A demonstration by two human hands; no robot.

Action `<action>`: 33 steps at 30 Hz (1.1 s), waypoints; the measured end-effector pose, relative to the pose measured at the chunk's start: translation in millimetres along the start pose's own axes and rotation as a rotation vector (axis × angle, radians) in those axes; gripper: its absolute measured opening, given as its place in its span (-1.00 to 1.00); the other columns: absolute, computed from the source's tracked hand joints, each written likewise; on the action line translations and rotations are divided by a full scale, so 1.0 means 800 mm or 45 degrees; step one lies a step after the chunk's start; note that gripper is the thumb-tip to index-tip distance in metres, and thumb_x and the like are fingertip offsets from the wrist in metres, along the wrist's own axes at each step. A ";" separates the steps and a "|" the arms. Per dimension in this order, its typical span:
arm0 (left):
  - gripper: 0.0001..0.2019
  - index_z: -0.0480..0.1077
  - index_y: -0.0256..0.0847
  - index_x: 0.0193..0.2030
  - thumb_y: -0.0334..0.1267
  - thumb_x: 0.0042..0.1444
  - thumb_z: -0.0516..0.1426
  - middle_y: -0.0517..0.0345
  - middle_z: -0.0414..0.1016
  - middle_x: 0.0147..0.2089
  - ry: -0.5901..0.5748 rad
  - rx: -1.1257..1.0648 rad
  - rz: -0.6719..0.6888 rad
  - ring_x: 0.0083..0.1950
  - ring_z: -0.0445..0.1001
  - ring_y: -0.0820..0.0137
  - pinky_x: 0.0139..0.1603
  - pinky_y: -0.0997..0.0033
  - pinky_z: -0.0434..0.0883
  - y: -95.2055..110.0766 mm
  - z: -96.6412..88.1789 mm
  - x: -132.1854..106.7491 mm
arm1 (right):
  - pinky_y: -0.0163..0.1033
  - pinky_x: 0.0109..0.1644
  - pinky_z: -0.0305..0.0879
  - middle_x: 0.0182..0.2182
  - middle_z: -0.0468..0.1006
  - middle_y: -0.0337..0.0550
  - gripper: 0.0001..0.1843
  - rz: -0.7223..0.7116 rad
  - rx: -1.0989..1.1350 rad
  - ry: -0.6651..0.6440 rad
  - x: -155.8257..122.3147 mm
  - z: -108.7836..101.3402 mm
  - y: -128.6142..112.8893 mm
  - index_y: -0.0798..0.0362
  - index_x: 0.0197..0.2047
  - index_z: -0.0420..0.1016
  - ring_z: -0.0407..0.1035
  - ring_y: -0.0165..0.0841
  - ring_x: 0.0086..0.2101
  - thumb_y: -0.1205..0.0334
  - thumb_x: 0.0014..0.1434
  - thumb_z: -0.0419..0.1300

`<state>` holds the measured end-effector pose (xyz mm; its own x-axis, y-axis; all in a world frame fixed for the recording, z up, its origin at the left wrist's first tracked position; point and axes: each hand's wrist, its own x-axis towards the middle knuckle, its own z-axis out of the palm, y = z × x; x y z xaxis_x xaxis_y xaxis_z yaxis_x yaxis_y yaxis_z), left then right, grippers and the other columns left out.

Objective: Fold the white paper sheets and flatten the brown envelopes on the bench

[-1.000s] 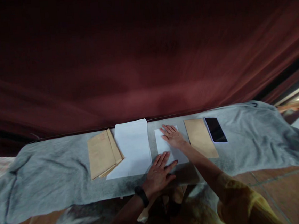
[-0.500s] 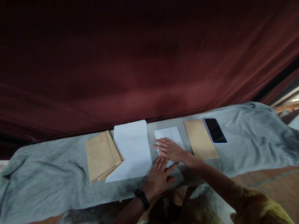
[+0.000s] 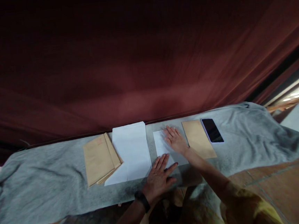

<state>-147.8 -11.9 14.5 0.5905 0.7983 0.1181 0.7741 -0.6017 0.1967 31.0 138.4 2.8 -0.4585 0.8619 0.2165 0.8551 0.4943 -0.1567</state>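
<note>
A small white sheet of paper, perhaps folded, lies on the grey cloth in front of me. My right hand rests flat on its upper right part, fingers stretched out. At the sheet's lower left, my left hand lies with fingers spread, the fingertips touching the paper's near edge. Neither hand grips anything. To the left is a stack of larger white paper. A single brown envelope lies just right of my right hand.
Several brown envelopes overlap the left edge of the white stack. A phone with a pale purple edge lies beside the single envelope. The grey cloth covers a long, narrow surface against a dark red backdrop.
My right hand has slid away from me and slightly right over the small sheet, apart from my left hand. The left hand has stayed almost in place.
</note>
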 end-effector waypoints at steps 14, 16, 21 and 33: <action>-0.39 0.05 0.02 0.47 0.06 0.34 0.04 0.02 -0.05 0.56 0.040 0.072 -0.037 0.54 -0.03 0.19 0.48 -0.01 0.07 0.005 0.007 -0.006 | 0.02 0.42 0.01 0.41 0.15 0.09 -0.31 0.050 -0.110 0.196 -0.174 -0.005 -0.044 0.17 0.52 -0.14 0.12 -0.13 0.34 0.10 0.45 -0.06; -0.38 0.01 -0.11 0.49 0.02 0.37 0.00 -0.05 0.00 0.54 0.080 0.091 -0.120 0.54 -0.02 0.18 0.48 0.00 0.11 0.012 0.010 -0.006 | 0.02 0.42 0.01 0.41 0.14 0.09 -0.29 0.054 -0.126 0.211 -0.178 -0.007 -0.045 0.17 0.53 -0.19 0.13 -0.14 0.34 0.11 0.45 -0.05; -0.37 -0.02 -0.39 0.48 -0.01 0.42 -0.11 -0.20 0.04 0.51 0.188 0.067 -0.295 0.55 -0.05 0.20 0.49 0.03 0.11 0.038 0.023 0.033 | 0.03 0.43 0.01 0.41 0.14 0.11 -0.30 0.069 -0.158 0.199 -0.180 -0.007 -0.047 0.20 0.52 -0.18 0.11 -0.14 0.35 0.22 0.42 -0.06; -0.38 0.02 -0.44 0.47 -0.07 0.41 -0.13 -0.24 0.07 0.50 0.298 0.079 -0.602 0.54 -0.03 0.13 0.48 0.00 0.11 -0.009 0.037 0.078 | 0.01 0.43 0.01 0.39 0.19 0.08 -0.34 0.065 -0.135 0.227 -0.178 -0.006 -0.046 0.19 0.50 -0.05 0.15 -0.16 0.33 0.15 0.43 -0.02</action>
<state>-109.4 41.5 -8.2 0.1124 0.9628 0.2457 0.9598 -0.1692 0.2241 65.9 -3.1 -17.8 -0.3719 0.8470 0.3798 0.9010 0.4278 -0.0719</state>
